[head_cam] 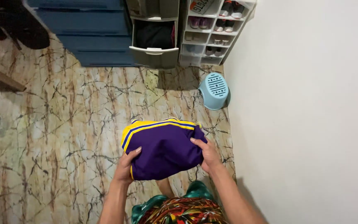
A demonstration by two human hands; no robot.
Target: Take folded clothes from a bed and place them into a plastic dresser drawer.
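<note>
Hands first: my left hand (126,166) grips the lower left edge of a folded purple garment (164,151) (yellow and blue trim runs along its top edge, like a sports jersey or shorts), fingers curled over the fabric and thumb hidden beneath. My right hand (207,154) clamps the right side of the same bundle, fingers laid flat and close together across the purple cloth. I am holding the garment in the air above the marbled floor (54,137), just in front of my body, over the brightly patterned shorts (183,211) I wear. Near the white wall (307,108) a pale blue plastic stool (214,90) sits on the floor. At the far edge of the floor I see a grey drawer unit (154,41) with one drawer pulled open, a white shoe rack (212,29) just beside it, and a blue cabinet (92,29) to its left.
</note>
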